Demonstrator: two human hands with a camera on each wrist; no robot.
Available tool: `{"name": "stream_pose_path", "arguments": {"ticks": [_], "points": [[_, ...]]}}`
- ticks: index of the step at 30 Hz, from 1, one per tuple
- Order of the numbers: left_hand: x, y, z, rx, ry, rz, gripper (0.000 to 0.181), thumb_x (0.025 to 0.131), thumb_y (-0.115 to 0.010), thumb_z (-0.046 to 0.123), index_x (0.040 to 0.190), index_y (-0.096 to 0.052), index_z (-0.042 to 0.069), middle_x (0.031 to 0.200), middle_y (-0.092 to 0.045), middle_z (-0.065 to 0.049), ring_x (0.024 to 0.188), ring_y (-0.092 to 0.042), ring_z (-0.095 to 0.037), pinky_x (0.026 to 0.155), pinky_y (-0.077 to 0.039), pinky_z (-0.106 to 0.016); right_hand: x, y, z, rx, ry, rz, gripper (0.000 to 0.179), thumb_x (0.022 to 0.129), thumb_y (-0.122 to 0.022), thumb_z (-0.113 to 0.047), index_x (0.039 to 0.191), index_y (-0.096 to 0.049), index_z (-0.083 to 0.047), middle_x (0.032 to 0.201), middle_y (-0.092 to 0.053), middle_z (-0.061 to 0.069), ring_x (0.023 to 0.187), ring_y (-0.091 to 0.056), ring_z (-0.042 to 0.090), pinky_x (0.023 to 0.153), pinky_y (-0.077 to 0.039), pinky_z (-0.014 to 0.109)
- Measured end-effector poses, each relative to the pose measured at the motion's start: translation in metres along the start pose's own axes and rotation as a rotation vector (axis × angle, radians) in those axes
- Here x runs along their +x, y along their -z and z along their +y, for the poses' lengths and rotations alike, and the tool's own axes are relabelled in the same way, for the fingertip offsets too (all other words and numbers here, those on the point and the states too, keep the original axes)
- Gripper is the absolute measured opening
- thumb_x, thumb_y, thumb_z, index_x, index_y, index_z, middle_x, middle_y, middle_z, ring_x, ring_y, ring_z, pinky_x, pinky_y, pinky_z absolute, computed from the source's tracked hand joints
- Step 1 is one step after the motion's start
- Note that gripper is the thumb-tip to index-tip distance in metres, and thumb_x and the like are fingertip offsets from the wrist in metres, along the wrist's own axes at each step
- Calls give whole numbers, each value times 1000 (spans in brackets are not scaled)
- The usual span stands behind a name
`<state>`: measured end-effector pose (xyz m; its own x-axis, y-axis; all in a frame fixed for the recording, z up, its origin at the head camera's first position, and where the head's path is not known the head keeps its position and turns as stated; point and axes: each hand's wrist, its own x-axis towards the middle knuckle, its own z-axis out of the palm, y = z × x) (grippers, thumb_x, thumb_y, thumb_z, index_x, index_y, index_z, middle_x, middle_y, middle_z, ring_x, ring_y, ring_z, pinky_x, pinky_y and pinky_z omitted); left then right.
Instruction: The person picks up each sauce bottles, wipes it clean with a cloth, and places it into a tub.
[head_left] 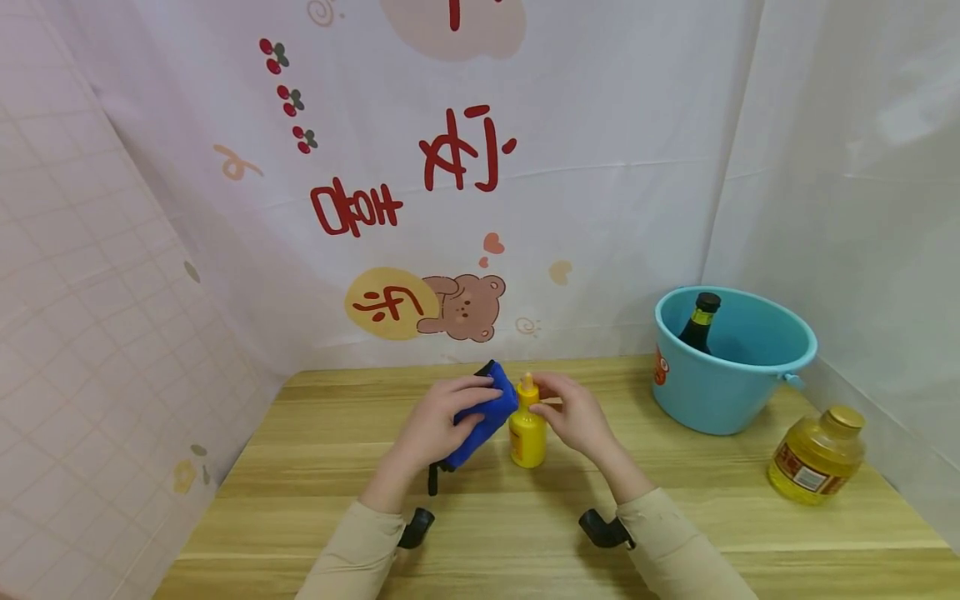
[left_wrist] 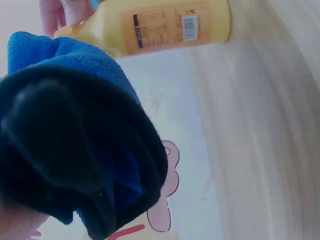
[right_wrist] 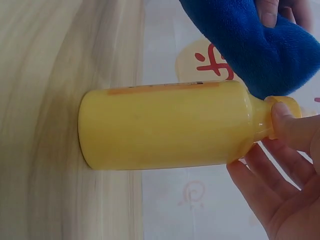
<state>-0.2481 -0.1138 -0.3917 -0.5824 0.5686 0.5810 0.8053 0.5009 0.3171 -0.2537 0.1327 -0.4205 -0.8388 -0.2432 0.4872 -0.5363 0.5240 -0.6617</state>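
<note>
A yellow squeeze bottle [head_left: 528,442] stands upright on the wooden table, its printed label showing in the left wrist view. My right hand [head_left: 576,414] pinches it at the neck and cap, thumb on the collar in the right wrist view. A folded blue towel-like cloth [head_left: 487,421] with a dark edge is held in my left hand [head_left: 447,422], thumb on the near side and fingers over the top. The cloth [right_wrist: 250,45] comes right up against the bottle's neck; whether it presses there I cannot tell. In the left wrist view the cloth's dark edge hides most of the left hand.
A light blue bucket [head_left: 693,392] at the back right holds a dark bottle [head_left: 701,323] with a black cap. In front of it, at the right, stands a jug of yellow oil [head_left: 817,457]. A printed white curtain [head_left: 600,167] hangs along the table's back edge.
</note>
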Motion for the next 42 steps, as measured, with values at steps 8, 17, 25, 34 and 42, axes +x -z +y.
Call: {"name": "stream_pose_path", "arguments": {"ticks": [8, 17, 25, 34, 42], "points": [[0, -17, -6, 10, -81, -16, 37, 85, -76, 1, 119, -74, 16, 131, -63, -7, 118, -58, -30, 97, -49, -45, 1, -1, 2, 12, 14, -8, 43, 86, -73, 4, 127, -63, -1, 121, -64, 15, 98, -67, 30, 77, -58, 36], [-3, -24, -7, 39, -88, -75, 37, 86, -76, 3, 120, -73, 18, 131, -63, -6, 118, -58, -31, 96, -49, -46, 0, 1, 4, 20, 30, -18, 42, 88, -71, 2, 130, -62, -1, 123, -63, 15, 99, -67, 30, 78, -58, 35], [-3, -21, -3, 81, -56, -130, 36, 87, -76, 5, 120, -73, 20, 132, -62, -5, 119, -57, -30, 98, -48, -46, -1, 1, 2, 16, 45, -21, 43, 89, -71, 2, 130, -62, -2, 123, -63, 15, 100, -67, 30, 78, -58, 34], [-8, -20, -3, 91, -35, -154, 36, 86, -76, 3, 119, -73, 19, 131, -63, -6, 119, -57, -30, 98, -48, -45, 0, 0, 1, 10, 37, 1, 41, 88, -75, -8, 127, -64, -3, 117, -66, 13, 95, -68, 27, 76, -58, 33], [-13, -20, -5, 97, -33, -167, 35, 86, -76, 3, 118, -73, 18, 130, -63, -6, 118, -58, -29, 97, -48, -46, 3, -5, -5, -42, 0, 59, 37, 86, -79, -16, 120, -68, -6, 107, -69, 8, 90, -70, 24, 73, -59, 32]]}}
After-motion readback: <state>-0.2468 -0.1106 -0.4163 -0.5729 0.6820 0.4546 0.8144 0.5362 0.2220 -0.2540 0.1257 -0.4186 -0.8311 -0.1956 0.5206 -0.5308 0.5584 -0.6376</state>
